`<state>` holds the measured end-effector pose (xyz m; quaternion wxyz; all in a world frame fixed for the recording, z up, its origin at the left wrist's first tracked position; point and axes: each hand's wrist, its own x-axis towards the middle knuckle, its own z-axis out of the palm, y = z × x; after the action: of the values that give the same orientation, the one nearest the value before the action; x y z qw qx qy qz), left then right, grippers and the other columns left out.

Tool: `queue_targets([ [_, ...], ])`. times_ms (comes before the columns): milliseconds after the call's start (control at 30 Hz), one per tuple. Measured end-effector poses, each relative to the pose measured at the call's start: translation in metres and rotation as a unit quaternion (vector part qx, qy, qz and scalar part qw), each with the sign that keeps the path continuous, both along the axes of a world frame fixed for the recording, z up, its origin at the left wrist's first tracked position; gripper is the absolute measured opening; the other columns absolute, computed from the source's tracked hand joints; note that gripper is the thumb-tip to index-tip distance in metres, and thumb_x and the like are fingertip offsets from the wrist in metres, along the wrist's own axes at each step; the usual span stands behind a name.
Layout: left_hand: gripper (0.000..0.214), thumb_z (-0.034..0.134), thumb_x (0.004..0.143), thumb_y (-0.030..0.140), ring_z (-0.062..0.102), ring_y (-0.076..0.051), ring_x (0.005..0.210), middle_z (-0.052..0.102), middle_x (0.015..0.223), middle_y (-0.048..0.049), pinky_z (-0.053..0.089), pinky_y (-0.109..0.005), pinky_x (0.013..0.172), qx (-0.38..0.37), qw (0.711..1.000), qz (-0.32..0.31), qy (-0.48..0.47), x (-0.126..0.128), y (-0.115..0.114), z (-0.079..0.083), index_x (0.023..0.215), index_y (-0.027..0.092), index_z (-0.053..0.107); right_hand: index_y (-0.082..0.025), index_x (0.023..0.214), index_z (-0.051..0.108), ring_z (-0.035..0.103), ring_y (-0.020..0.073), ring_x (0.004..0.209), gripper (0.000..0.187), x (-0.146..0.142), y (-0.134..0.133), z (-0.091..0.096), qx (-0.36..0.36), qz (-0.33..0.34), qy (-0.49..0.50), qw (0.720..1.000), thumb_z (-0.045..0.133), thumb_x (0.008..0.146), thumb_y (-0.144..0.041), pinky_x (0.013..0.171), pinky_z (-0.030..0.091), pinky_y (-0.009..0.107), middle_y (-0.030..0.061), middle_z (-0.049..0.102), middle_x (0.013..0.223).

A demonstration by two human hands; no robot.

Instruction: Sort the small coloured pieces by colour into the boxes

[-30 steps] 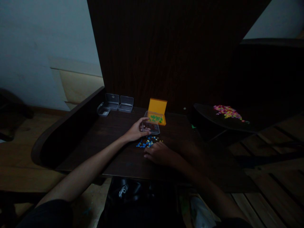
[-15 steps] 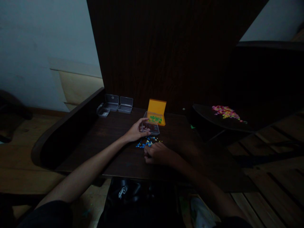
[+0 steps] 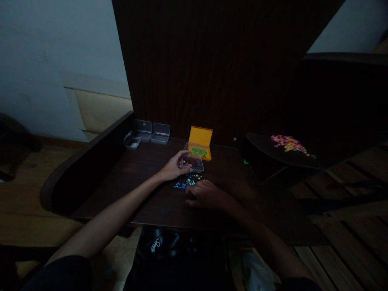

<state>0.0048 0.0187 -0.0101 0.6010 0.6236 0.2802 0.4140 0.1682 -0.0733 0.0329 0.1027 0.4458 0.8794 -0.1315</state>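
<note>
Right hand point(image 3: 206, 195) shifted slightly toward three o'clock, fingers curled beside blue pieces point(image 3: 183, 185); pinch cannot be determined. Left hand point(image 3: 173, 167) clasps clear box point(image 3: 197, 165) at nine o'clock.

Counter point(image 3: 133, 165), dark wood. Centre: scattered blue and pale pieces point(image 3: 183, 186). Twelve o'clock: clear box point(image 3: 197, 165); behind, open orange case point(image 3: 200, 140). Eleven o'clock: transparent cases point(image 3: 146, 136).

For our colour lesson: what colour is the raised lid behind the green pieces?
The lid is yellow-orange, best shown in the head view.
</note>
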Motion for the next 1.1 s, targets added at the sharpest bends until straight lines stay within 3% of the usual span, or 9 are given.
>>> queue_targets([
  [300, 0.072, 0.08, 0.064, 0.018, 0.065, -0.017, 0.091, 0.053, 0.127, -0.0115, 0.054, -0.042, 0.089, -0.01, 1.0, -0.003, 0.001, 0.0, 0.001, -0.001, 0.126, 0.021, 0.045, -0.018, 0.11, 0.063, 0.06, 0.0244, 0.098, 0.025, -0.004, -0.006, 0.001, 0.024, 0.011, -0.037, 0.999, 0.051, 0.093, -0.03, 0.084, 0.041, 0.034, 0.0128, 0.066, 0.104],
  [833, 0.07, 0.08, 0.065, 0.017, 0.066, -0.015, 0.092, 0.056, 0.126, -0.0118, 0.054, -0.04, 0.089, -0.003, 1.0, -0.009, -0.009, 0.0, 0.001, -0.002, 0.126, 0.02, 0.045, -0.014, 0.108, 0.061, 0.064, 0.0249, 0.082, 0.03, -0.003, -0.005, -0.018, 0.099, 0.032, -0.06, 0.993, 0.047, 0.091, -0.034, 0.069, 0.042, 0.033, 0.0126, 0.069, 0.089],
  [933, 0.072, 0.08, 0.064, 0.017, 0.066, -0.016, 0.093, 0.056, 0.126, -0.0114, 0.054, -0.039, 0.088, -0.003, 1.0, -0.012, -0.011, 0.0, 0.001, -0.002, 0.126, 0.019, 0.045, -0.014, 0.107, 0.06, 0.064, 0.024, 0.081, 0.029, 0.002, -0.003, -0.01, 0.112, 0.015, -0.058, 0.992, 0.046, 0.091, -0.034, 0.07, 0.041, 0.032, 0.0126, 0.068, 0.088],
  [1100, 0.071, 0.08, 0.064, 0.017, 0.065, -0.018, 0.097, 0.057, 0.124, -0.0118, 0.053, -0.037, 0.089, 0.007, 1.0, -0.014, -0.014, 0.001, 0.003, -0.006, 0.126, 0.019, 0.045, -0.016, 0.109, 0.056, 0.064, 0.0219, 0.081, 0.028, 0.019, 0.018, 0.023, 0.114, -0.017, -0.03, 0.993, 0.046, 0.093, -0.037, 0.071, 0.039, 0.03, 0.0104, 0.068, 0.09],
])
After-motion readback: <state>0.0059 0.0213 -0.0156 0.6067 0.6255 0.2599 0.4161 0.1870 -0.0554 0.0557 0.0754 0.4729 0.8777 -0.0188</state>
